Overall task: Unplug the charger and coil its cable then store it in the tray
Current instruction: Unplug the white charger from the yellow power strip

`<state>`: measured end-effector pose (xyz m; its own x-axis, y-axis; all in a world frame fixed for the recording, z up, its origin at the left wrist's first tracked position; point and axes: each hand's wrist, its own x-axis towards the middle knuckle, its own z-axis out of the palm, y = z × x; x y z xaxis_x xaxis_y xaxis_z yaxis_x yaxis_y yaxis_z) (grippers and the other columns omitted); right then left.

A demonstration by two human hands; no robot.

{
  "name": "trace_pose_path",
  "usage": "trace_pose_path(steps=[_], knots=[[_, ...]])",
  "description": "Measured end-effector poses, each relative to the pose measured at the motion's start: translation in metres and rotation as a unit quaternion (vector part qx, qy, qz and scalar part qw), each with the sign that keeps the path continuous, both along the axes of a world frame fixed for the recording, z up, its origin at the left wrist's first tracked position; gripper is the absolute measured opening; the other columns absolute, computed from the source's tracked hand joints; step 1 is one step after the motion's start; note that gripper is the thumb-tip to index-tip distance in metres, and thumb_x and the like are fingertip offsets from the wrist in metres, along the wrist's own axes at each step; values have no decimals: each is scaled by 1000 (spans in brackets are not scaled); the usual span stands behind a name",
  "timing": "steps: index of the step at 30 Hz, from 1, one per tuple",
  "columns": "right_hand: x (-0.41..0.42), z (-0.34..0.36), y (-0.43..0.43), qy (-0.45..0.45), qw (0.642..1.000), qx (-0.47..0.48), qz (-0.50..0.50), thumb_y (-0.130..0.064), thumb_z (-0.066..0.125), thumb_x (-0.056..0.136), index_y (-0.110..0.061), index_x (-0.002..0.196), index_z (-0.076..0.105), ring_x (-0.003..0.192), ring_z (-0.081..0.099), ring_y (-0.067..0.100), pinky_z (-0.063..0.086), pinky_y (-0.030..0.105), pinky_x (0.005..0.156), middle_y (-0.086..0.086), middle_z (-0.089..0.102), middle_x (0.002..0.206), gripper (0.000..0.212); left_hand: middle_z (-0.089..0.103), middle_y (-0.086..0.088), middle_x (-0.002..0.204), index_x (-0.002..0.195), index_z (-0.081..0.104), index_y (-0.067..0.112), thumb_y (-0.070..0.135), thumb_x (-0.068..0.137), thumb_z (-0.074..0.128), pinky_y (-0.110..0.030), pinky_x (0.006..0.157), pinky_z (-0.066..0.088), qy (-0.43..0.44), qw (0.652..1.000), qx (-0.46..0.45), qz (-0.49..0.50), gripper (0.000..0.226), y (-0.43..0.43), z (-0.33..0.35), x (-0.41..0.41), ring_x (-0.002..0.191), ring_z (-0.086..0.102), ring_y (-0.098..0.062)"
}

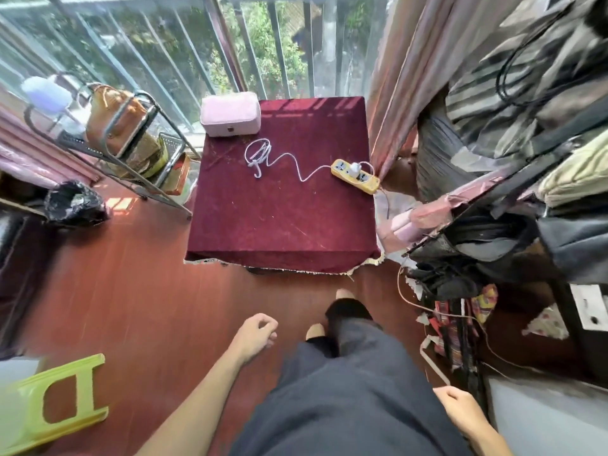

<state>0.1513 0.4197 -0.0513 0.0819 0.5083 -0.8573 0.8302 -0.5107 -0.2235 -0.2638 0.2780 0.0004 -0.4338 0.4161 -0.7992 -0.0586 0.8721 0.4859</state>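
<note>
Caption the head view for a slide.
White charger plugged into yellow power strip on maroon-clothed table; both hands empty.

Charger (pixel 354 168) plugged in yellow strip (pixel 356 176); cable (pixel 263 156) loose, seemingly tangled.

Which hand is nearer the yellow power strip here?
Neither clearly; both hands are far short of the yellow power strip at the table's right edge. The left hand hangs over the floor before the table; the right hand is beside the hip, at the frame's bottom.
</note>
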Motion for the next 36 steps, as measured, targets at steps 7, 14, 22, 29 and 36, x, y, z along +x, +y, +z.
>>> trace_pose_path(steps=[7,14,22,29,36], knots=[[-40,-14,76,-16,1000,-17,-20,-8,68,102,12,101,79,97,71,37,44,36,78,30,79,107,23,61,-11,77,91,60,4,1,101,52,-11,39,40,-10,999,-10,37,13,77,-8,-37,54,53,-12],[-157,-22,186,65,998,21,8,-5,65,101,-1,92,79,61,59,20,45,27,56,12,71,73,16,60,-4,57,80,58,7,1,99,55,-16,38,36,-25,993,-108,25,21,80,-27,-62,36,45,-9],[-239,-7,231,93,995,33,31,-19,66,100,-19,85,77,58,63,12,46,12,50,0,75,73,18,65,3,49,78,61,10,4,96,56,-21,41,35,-46,987,-151,-15,19,95,-46,-98,36,48,-10],[-281,-28,254,115,993,30,29,-23,65,100,-22,83,76,66,68,13,54,27,69,-3,76,77,20,67,5,60,77,61,20,15,95,57,-21,49,42,-45,994,-73,-63,19,187,-69,-134,46,53,-6],[-322,-85,324,110,990,91,-22,-30,65,99,-25,85,74,69,69,17,55,38,73,-3,76,78,16,72,6,80,88,65,29,24,98,52,-24,68,49,12,989,-25,-147,16,287,-101,-165,69,63,-9]])
